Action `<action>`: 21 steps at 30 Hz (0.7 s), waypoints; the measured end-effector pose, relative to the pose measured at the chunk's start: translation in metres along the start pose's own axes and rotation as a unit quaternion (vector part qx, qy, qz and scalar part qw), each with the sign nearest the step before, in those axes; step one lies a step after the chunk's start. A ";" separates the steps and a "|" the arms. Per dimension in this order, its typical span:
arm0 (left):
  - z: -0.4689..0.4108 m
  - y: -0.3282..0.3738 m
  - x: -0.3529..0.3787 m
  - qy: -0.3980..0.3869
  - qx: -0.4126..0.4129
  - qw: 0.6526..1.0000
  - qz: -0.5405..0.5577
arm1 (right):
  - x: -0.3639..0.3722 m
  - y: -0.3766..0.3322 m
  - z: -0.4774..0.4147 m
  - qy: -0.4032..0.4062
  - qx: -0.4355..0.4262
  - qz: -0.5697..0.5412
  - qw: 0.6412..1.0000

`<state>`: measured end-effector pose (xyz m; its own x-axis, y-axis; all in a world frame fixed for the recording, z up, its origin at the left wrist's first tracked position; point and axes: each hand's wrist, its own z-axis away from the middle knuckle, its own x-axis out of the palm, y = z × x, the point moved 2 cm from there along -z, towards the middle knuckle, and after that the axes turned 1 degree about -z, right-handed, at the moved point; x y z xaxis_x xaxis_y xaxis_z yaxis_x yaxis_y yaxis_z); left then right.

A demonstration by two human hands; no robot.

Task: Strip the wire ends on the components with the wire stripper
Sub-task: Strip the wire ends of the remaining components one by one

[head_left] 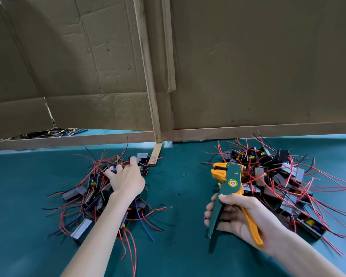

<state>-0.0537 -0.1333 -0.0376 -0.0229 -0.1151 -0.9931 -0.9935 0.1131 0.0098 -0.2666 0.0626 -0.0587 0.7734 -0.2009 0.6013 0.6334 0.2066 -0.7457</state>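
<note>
The person's left hand (126, 178) lay palm-down on the left pile of components (82, 198), lower left of centre. These were small black & grey blocks w/ red, black & blue leads sticking out all round. Its fingers were spread & bent down into the heap. The tips were blurred, so it couldn't be told whether they pinched a part or only touched it. The right hand (242, 218), lower right of centre, gripped the wire stripper (230, 182), a green body w/ orange head & one orange handle. The fingers wrapped the green handle, the thumb lay across the body, & the orange handle ran back over the palm toward the wrist. The two handles stood apart. The tool was held head-up, raised off the table (180, 236), w/ its head tipped slightly toward the frame's left. It sat just left of the right pile of components (278, 176), & the head overlapped that pile's near edge in the pic. The two piles were well apart on the teal cover, w/ a few dark specks (183, 175) btwn them. Behind, cardboard sheets (248, 66) filled the upper frame. A wooden strip (146, 66) ran down the middle to the table, & a wooden rail (248, 131) ran along the cardboard's bottom edge. At mid left, a gap under the cardboard showed more wires (64, 131), yellow & dark.
</note>
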 end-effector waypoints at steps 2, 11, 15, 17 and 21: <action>0.000 0.002 0.001 -0.001 0.013 1.000 0.024 | 0.001 0.000 0.002 0.001 -0.001 0.000 1.000; -0.003 0.003 -0.012 -0.033 -0.001 0.997 0.069 | 0.005 -0.003 0.006 0.001 -0.004 0.004 1.000; 0.000 0.007 -0.026 -0.028 -0.003 0.990 0.136 | 0.002 -0.002 0.005 0.003 -0.004 0.006 1.000; 0.001 0.008 -0.032 -0.020 0.012 0.981 0.193 | 0.002 -0.001 0.003 0.001 -0.003 0.007 1.000; 0.003 0.014 -0.039 -0.042 0.049 0.913 0.402 | -0.001 0.000 0.000 -0.001 -0.003 0.009 1.000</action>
<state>-0.0664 -0.1240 0.0008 -0.7280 0.1200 -0.6750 -0.6446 0.2154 0.7335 -0.2670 0.0626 -0.0594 0.7848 -0.1962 0.5878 0.6190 0.2046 -0.7582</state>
